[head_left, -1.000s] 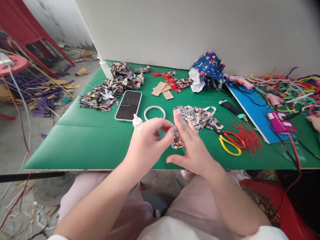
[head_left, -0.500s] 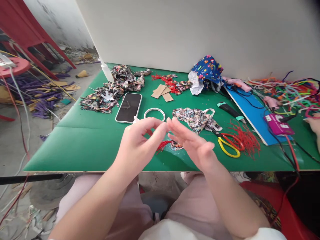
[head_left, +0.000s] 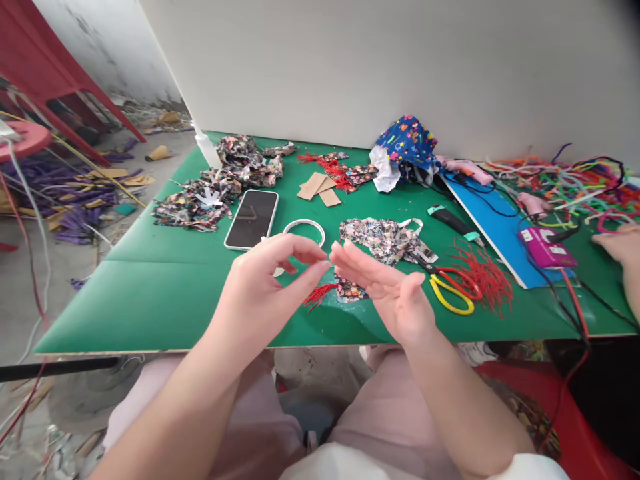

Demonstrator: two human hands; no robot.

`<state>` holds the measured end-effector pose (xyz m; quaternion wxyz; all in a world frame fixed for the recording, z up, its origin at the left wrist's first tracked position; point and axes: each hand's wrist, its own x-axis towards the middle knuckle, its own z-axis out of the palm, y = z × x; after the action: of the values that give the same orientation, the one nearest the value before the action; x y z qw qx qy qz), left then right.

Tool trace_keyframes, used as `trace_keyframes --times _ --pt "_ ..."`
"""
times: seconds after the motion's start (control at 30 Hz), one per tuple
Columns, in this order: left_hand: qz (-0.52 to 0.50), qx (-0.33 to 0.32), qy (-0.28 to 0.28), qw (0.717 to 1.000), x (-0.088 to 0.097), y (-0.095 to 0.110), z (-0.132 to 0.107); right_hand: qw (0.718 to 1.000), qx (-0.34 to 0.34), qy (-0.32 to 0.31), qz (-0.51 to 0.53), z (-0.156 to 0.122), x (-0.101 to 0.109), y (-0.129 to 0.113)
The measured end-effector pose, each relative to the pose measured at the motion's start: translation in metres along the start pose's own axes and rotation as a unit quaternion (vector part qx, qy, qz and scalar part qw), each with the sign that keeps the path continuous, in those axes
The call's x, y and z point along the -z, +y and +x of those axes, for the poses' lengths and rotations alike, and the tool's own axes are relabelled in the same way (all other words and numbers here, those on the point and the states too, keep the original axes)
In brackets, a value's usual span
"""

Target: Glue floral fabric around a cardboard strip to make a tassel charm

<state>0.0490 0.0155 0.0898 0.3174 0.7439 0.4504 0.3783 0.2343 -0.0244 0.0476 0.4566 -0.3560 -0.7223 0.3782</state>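
Observation:
My left hand [head_left: 260,283] hovers over the front of the green table [head_left: 160,293]. Its fingers are curled, with thumb and forefinger pinched together. A small white thing [head_left: 277,271] shows through the curl; I cannot tell whether it is held. My right hand [head_left: 387,293] is beside it, fingers stretched out, their tips meeting the left fingertips. Just beyond the hands lie a red tassel [head_left: 319,293] and a small patterned fabric piece [head_left: 350,291]. A white ring [head_left: 304,229] and a phone [head_left: 251,219] lie further back.
A larger patterned cloth [head_left: 385,237], red-and-yellow scissors [head_left: 453,292], red threads [head_left: 483,280], a cutter [head_left: 453,223], a blue board [head_left: 500,220] and a magenta device [head_left: 543,245] lie to the right. Fabric scraps [head_left: 220,180] are piled at the back left. Another person's hand [head_left: 623,247] is at the far right.
Both hands have lifted off the small fabric piece and drifted slightly left. The right hand has turned palm up, and the red tassel now shows on the table.

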Motion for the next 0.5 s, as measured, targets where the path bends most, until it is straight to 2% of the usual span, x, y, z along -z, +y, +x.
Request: trace_keyframes --times 0.13,0.2,0.3,0.5 --pt "0.034 -0.032 0.021 0.999 -0.006 0.009 -0.005 0.991 0.021 0.030 -0.129 -0.004 -0.004 -0.007" --pt "0.040 -0.040 0.029 0.998 -0.009 0.011 -0.007 0.978 0.058 0.029 -0.198 -0.004 -0.005 -0.010" --pt "0.046 -0.044 0.041 0.997 -0.012 0.013 -0.008 0.951 0.101 0.030 -0.291 -0.003 -0.006 -0.011" --pt "0.066 -0.034 0.045 0.996 -0.014 0.012 -0.008 0.887 0.136 0.034 -0.440 -0.001 -0.006 -0.010"
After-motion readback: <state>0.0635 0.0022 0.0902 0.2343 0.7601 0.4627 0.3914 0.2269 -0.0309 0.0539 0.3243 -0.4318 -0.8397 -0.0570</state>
